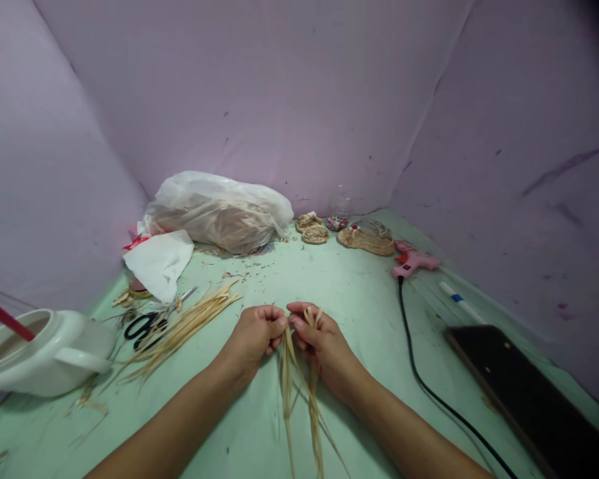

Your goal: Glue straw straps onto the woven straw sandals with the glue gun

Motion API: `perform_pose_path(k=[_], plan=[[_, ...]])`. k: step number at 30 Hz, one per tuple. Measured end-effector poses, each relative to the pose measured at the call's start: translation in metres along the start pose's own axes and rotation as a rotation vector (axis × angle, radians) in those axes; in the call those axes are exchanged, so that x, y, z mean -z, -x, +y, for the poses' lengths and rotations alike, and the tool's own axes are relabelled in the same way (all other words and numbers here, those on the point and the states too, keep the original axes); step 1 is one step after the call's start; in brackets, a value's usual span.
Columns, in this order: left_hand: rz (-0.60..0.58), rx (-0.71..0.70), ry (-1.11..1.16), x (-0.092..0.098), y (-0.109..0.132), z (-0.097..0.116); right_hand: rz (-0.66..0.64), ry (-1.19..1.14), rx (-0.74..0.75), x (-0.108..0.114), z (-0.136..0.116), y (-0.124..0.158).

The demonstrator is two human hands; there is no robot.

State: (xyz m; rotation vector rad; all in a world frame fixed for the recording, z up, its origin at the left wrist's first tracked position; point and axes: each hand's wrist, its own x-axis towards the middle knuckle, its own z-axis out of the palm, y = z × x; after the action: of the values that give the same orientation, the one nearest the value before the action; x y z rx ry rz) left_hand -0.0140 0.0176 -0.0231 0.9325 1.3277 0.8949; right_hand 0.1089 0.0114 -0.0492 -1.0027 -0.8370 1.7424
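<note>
My left hand (257, 334) and my right hand (320, 341) meet fingertip to fingertip over the middle of the table. Between them they pinch the top of several pale dried fibre strips (287, 379), whose long ends hang down toward me. Some strips loop up between the fingers of my right hand. The exact spot where the strips cross is hidden by my thumbs and fingers. Left of my hands lies a loose bundle of similar strips (194, 322), partly over a pair of black-handled scissors (140, 326).
At far left stands a white pot (80, 339) with a red stick in it. A plastic bag (219, 206), woven pieces (364, 241) and a bead container (337, 223) line the back. Right are a pink glue gun (414, 259), its black cord (414, 366), a marker (462, 303) and a dark phone-like slab (524, 399).
</note>
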Motion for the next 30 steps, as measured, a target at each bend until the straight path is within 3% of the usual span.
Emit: perform_pose_path(k=[3,7,21,30], plan=[[0.064,-0.085,-0.019,-0.002,0.003,0.005,0.005,0.002,0.003,-0.001,-0.001,0.000],[0.061,-0.150,-0.047,-0.006,0.009,0.010,-0.043,0.001,0.019,-0.006,-0.002,0.002],[0.085,-0.135,-0.022,-0.011,0.012,0.010,-0.215,0.052,0.029,-0.010,-0.003,0.003],[0.066,-0.147,-0.053,-0.013,0.012,0.004,-0.303,0.204,0.210,-0.006,0.004,0.001]])
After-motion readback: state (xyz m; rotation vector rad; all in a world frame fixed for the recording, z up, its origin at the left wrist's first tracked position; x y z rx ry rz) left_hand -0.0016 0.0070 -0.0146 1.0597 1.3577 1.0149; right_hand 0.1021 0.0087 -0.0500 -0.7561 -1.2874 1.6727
